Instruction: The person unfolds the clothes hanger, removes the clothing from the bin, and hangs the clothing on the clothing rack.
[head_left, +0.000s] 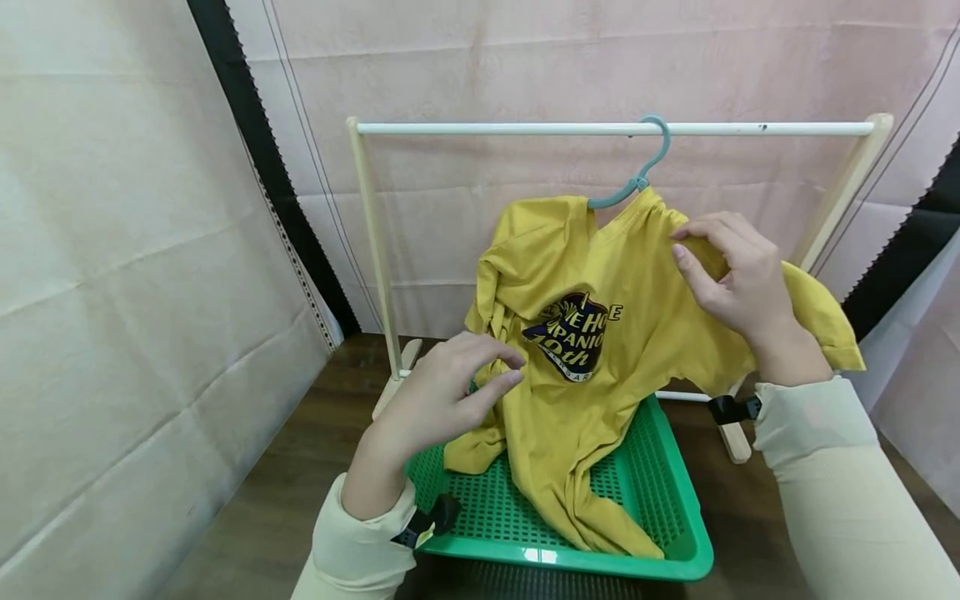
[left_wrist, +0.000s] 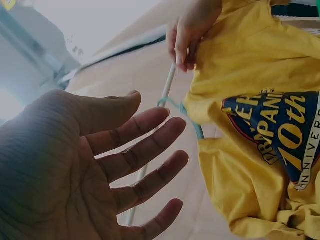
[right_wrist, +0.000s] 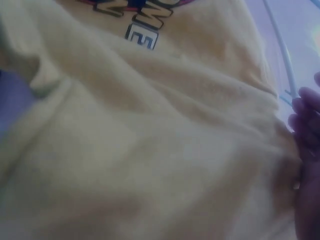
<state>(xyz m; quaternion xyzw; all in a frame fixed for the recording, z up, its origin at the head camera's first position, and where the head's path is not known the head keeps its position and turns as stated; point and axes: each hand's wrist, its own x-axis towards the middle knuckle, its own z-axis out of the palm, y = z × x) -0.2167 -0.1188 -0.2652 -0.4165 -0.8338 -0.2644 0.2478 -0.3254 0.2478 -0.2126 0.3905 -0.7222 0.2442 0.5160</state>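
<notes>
A yellow T-shirt [head_left: 637,317] with a dark printed emblem hangs from a light blue hanger [head_left: 660,137], which hooks over the white rail. Its left part is bunched, and its lower end trails into the green basket [head_left: 686,508]. The left hand [head_left: 450,387] hovers before the shirt's left side, holding nothing; in the left wrist view its fingers [left_wrist: 142,150] are spread and slightly bent. At the shirt's right shoulder is the right hand [head_left: 738,275], thumb and fingers loosely curved, with no cloth visibly gripped. The right wrist view shows blurred shirt cloth [right_wrist: 125,130] close up.
A white rack rail [head_left: 480,128] runs across on two posts, with feet [head_left: 735,442] on the dark wooden surface [head_left: 292,467]. Pale fabric walls [head_left: 135,292] enclose the left, back and right sides.
</notes>
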